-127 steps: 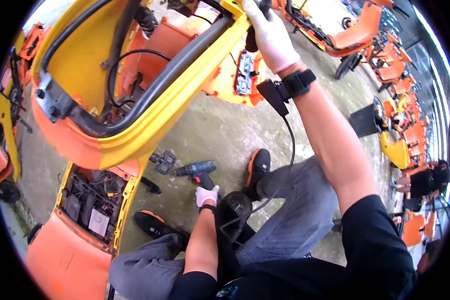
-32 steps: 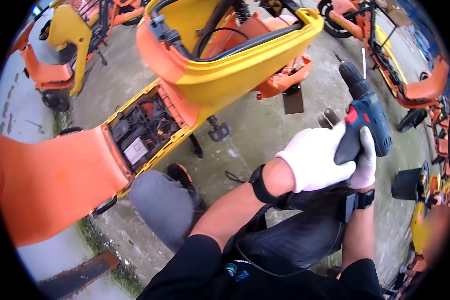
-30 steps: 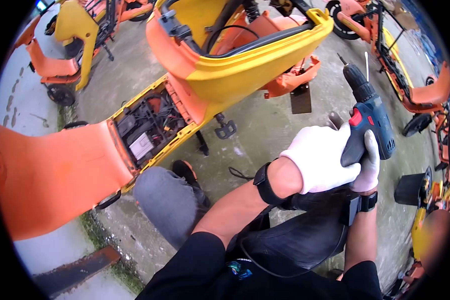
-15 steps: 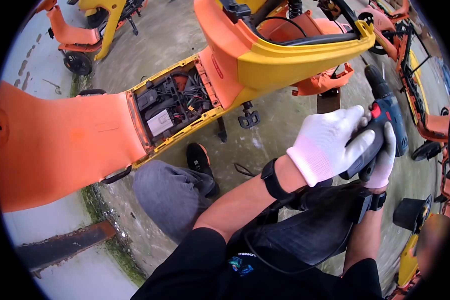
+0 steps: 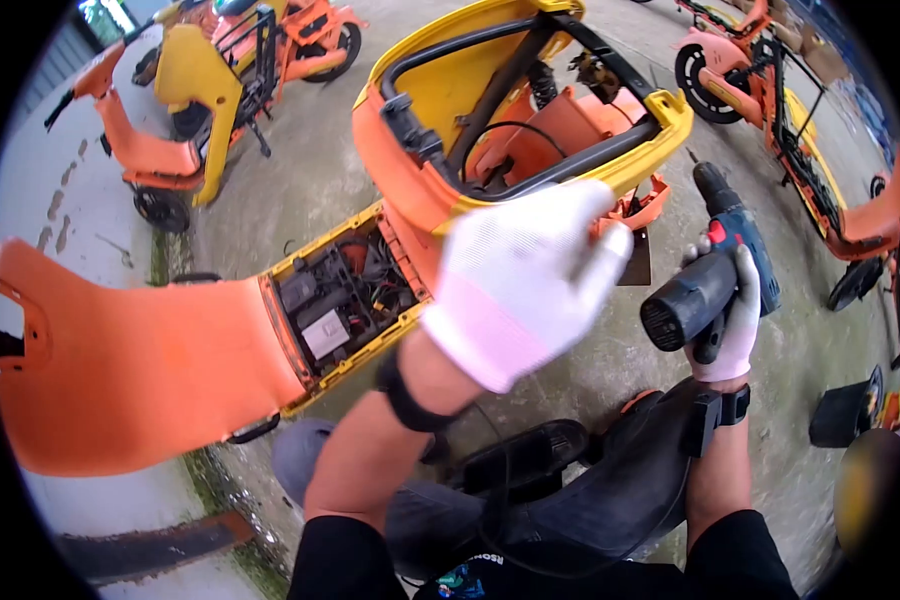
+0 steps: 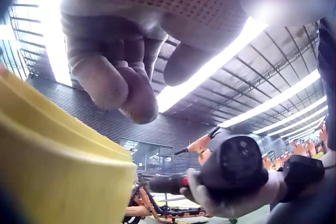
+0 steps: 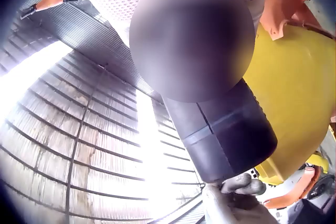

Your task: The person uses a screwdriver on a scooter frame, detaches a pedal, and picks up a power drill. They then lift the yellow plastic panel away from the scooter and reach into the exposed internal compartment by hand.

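Note:
The right hand (image 5: pixel 730 325), in a white glove, grips a dark blue cordless drill (image 5: pixel 752 248) by its handle. The drill's bit points up and away, and its black battery (image 5: pixel 688 300) faces the body. A dark handle (image 5: pixel 708 342) shows beside the battery in the same hand. Holding nothing, the gloved left hand (image 5: pixel 525 275) hangs with bent fingers in front of the orange and yellow scooter body (image 5: pixel 395 165); contact with it cannot be told. In the left wrist view its bent fingers show above the drill battery (image 6: pixel 239 163) and beside a yellow panel (image 6: pixel 63 161).
An uncovered compartment (image 5: pixel 345 290) with wiring and a silver box (image 5: pixel 324 335) lies left of the left hand. An orange panel (image 5: pixel 150 370) extends farther left. Other scooters (image 5: pixel 155 155) stand around, and a black bucket (image 5: pixel 842 412) is at the right.
The left hand has come off the drill and moved left to the scooter body. Still in the right hand, the drill shows its battery more fully. The head view has shifted.

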The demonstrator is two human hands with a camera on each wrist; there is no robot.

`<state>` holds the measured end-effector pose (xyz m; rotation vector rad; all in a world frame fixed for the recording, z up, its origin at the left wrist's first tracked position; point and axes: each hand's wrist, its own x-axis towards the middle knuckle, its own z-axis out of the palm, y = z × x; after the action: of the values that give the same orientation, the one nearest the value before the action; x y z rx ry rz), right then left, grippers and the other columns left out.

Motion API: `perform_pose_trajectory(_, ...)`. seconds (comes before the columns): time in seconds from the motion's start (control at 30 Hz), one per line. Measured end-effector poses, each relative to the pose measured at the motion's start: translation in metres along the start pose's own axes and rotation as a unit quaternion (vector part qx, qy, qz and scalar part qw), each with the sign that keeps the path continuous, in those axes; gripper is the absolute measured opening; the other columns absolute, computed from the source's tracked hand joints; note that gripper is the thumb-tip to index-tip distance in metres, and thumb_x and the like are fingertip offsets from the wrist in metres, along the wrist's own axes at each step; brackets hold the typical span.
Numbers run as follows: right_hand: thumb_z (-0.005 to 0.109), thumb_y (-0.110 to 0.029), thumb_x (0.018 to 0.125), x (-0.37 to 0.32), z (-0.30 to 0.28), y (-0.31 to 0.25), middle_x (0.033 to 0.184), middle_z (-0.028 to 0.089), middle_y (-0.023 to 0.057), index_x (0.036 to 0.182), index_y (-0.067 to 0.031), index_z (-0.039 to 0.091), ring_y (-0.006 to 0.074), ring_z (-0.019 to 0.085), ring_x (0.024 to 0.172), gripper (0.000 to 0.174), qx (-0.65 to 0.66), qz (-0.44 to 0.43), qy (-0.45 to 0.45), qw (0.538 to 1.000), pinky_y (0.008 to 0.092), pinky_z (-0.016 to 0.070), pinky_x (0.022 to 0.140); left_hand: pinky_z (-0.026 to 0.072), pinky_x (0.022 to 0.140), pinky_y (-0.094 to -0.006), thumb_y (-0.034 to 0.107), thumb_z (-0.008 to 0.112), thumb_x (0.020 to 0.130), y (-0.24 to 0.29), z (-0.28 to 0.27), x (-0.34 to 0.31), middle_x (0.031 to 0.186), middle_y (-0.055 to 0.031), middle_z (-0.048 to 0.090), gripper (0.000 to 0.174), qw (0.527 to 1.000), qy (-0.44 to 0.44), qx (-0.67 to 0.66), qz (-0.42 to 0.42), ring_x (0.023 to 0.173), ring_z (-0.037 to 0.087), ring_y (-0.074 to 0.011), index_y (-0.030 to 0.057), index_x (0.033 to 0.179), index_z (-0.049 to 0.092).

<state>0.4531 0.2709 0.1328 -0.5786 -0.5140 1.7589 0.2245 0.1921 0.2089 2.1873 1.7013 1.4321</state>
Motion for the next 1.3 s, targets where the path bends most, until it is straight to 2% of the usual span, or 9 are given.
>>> perform_pose_trajectory(0.07,0.062,-0.035,0.089,-0.003,0.002,-0.001,0.101,0.06,0.0122,0.115,0.0019,0.05,0.0264,0.062,0.096,0.047,0.006,0.011,0.034,0.999,0.038,0.0522,0.088,0.0472,0.057,-0.0227,0.01,0.063,0.086,-0.015,-0.021,0.014,0.073,-0.0059,0.064,0.021,1.0,-0.019,0.014,-0.005,0.059,0.058,-0.0084,-0.0023,0.103,0.065)
perform_pose_trajectory(0.13,0.063,-0.036,0.088,-0.004,-0.005,-0.006,0.105,0.061,0.015,0.116,0.004,0.05,0.0274,0.063,0.096,0.051,0.003,0.027,0.029,0.999,0.0406,0.0521,0.09,0.0488,0.058,-0.0287,0.013,0.062,0.086,-0.027,-0.039,0.022,0.072,-0.0104,0.065,0.015,0.998,0.016,0.019,-0.049,0.062,0.063,-0.0164,-0.0004,0.091,0.066)
perform_pose_trajectory(0.27,0.063,-0.033,0.089,-0.007,-0.006,-0.013,0.105,0.062,0.016,0.119,0.0037,0.048,0.0291,0.064,0.098,0.05,0.041,0.007,0.029,0.999,0.0431,0.0514,0.092,0.044,0.062,-0.0198,0.01,0.062,0.088,-0.042,-0.06,0.004,0.071,0.0012,0.06,0.019,0.982,-0.068,-0.009,-0.176,0.067,0.052,-0.0034,-0.0027,0.101,0.066)
perform_pose_trajectory(0.4,0.063,-0.031,0.089,-0.007,-0.012,-0.02,0.107,0.061,0.0151,0.119,0.0018,0.048,0.0288,0.063,0.101,0.047,0.066,-0.011,0.037,0.997,0.0433,0.0514,0.094,0.047,0.071,-0.0217,0.011,0.053,0.095,-0.062,-0.059,-0.009,0.09,-0.0029,0.062,0.025,0.98,-0.067,0.072,-0.171,0.079,0.056,-0.0059,-0.0037,0.114,0.061)
perform_pose_trajectory(0.53,0.06,-0.028,0.092,-0.011,-0.016,-0.023,0.106,0.06,0.0167,0.121,0.0062,0.045,0.0274,0.061,0.1,0.048,0.042,-0.026,0.047,0.998,0.039,0.0497,0.094,0.0453,0.076,-0.0232,0.009,0.059,0.092,-0.061,-0.043,-0.014,0.096,-0.0021,0.059,0.023,0.983,-0.086,0.127,-0.101,0.083,0.054,-0.0064,-0.0028,0.112,0.061)
perform_pose_trajectory(0.63,0.06,-0.028,0.092,-0.012,-0.019,-0.023,0.106,0.06,0.016,0.121,0.0058,0.046,0.0266,0.061,0.1,0.046,0.042,-0.022,0.048,0.998,0.0385,0.0494,0.094,0.0453,0.065,-0.0227,0.006,0.065,0.084,-0.068,-0.04,-0.015,0.081,-0.0036,0.055,0.024,0.991,-0.051,0.103,-0.072,0.067,0.052,-0.0096,0.0015,0.107,0.064)
perform_pose_trajectory(0.77,0.06,-0.028,0.092,-0.013,-0.017,-0.023,0.105,0.06,0.0154,0.12,0.0057,0.047,0.026,0.061,0.099,0.046,0.015,-0.028,0.04,0.999,0.038,0.0491,0.094,0.0446,0.075,-0.021,0.004,0.062,0.089,-0.066,-0.041,-0.017,0.089,-0.0006,0.054,0.024,0.982,-0.094,0.132,-0.094,0.079,0.051,-0.0059,-0.0017,0.112,0.062)
perform_pose_trajectory(0.83,0.06,-0.028,0.092,-0.011,-0.019,-0.023,0.105,0.06,0.0153,0.12,0.0057,0.047,0.0258,0.061,0.099,0.046,0.026,-0.021,0.043,0.999,0.0378,0.0491,0.094,0.0467,0.064,-0.0239,0.005,0.069,0.081,-0.068,-0.035,-0.02,0.08,-0.0041,0.053,0.026,0.99,-0.045,0.111,-0.074,0.069,0.053,-0.0108,0.0026,0.107,0.064)
perform_pose_trajectory(1.3,0.061,-0.028,0.091,-0.014,-0.01,-0.018,0.105,0.06,0.0163,0.122,0.0053,0.045,0.0265,0.061,0.098,0.049,0.014,-0.011,0.058,0.998,0.0393,0.0504,0.093,0.0467,0.063,-0.0256,0.006,0.072,0.077,-0.064,-0.033,-0.02,0.075,-0.0044,0.054,0.024,0.981,-0.043,0.186,-0.037,0.062,0.052,-0.0125,0.004,0.099,0.062)
